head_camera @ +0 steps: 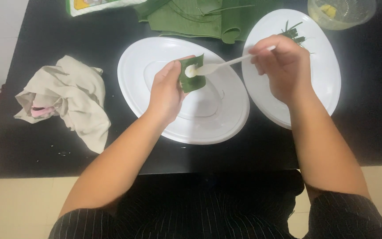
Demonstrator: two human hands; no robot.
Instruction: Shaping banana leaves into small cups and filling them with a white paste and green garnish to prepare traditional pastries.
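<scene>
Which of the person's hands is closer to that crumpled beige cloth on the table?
Left. The left hand holds a folded leaf over the near plate, right of the cloth; the right hand is farther right, holding a spoon.

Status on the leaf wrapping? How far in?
Early. Done: nothing wrapped shows on the left plate or the right plate, which holds only leaf scraps. In hand: left hand cups a folded leaf; right hand spoons white filling in with a white spoon. Left: closing this one; leaf stack unused.

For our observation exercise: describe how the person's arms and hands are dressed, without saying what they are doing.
Both forearms are bare. The left hand and right hand wear no gloves, and no rings or watch show. Dark, thin-striped short sleeves end near the elbows.
</scene>
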